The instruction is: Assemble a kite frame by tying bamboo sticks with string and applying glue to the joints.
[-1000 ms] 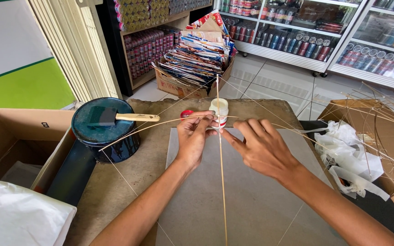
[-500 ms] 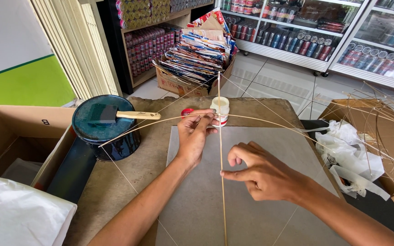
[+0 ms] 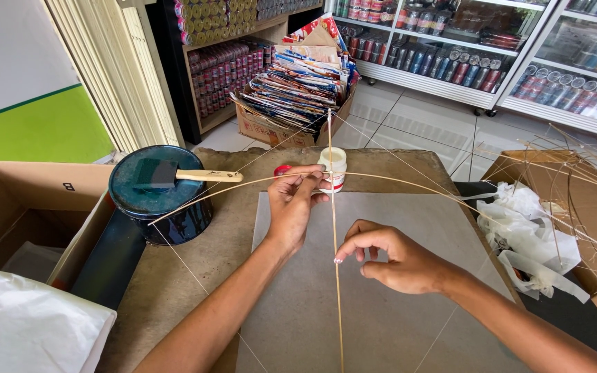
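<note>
A thin bamboo frame lies on a grey sheet [image 3: 409,228]: a straight spine stick [image 3: 334,228] runs toward me and a bowed cross stick [image 3: 409,185] arcs over it, with thin string strung between the tips. My left hand [image 3: 295,207] pinches the spot where the two sticks cross. My right hand [image 3: 392,259] pinches the spine stick lower down with thumb and forefinger. A small white glue jar [image 3: 334,168] stands just behind the crossing, with a red lid [image 3: 282,170] beside it.
A dark round tin [image 3: 160,195] with a foam brush [image 3: 181,175] across its top stands at the left. An open cardboard box [image 3: 22,207] lies farther left. White plastic bags [image 3: 530,235] and more bamboo frames [image 3: 582,186] sit at the right. A box of magazines [image 3: 298,76] stands behind the table.
My right hand has slid from beside the crossing down the spine stick toward me and now pinches it lower. My left hand has stayed at the crossing.
</note>
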